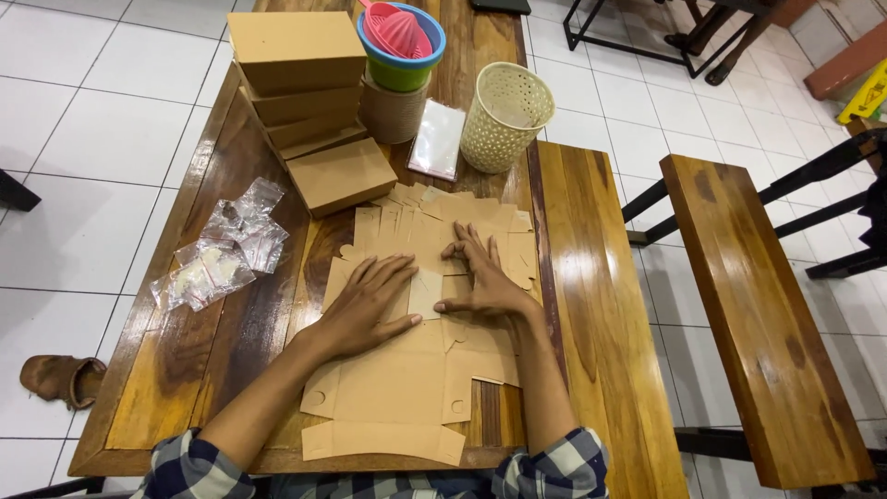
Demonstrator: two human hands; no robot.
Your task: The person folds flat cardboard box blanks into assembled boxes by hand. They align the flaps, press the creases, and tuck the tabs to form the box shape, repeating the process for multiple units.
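Note:
A flat brown cardboard box blank (pixel 393 383) lies unfolded on the wooden table (pixel 231 323) in front of me. My left hand (pixel 365 305) rests palm down on its upper left part, fingers spread. My right hand (pixel 480 277) presses flat on the blank's upper right part, next to a folded-over flap between the two hands. Under and behind the blank spreads a pile of more flat cardboard blanks (pixel 434 217). Neither hand grips anything.
A leaning stack of assembled brown boxes (pixel 305 102) stands at the back left. Clear plastic bags (pixel 226 254) lie at the left. A cream perforated basket (pixel 504 115), a bowl stack with a pink juicer (pixel 400 42), a plastic sleeve (pixel 437 139), benches (pixel 767 314) right.

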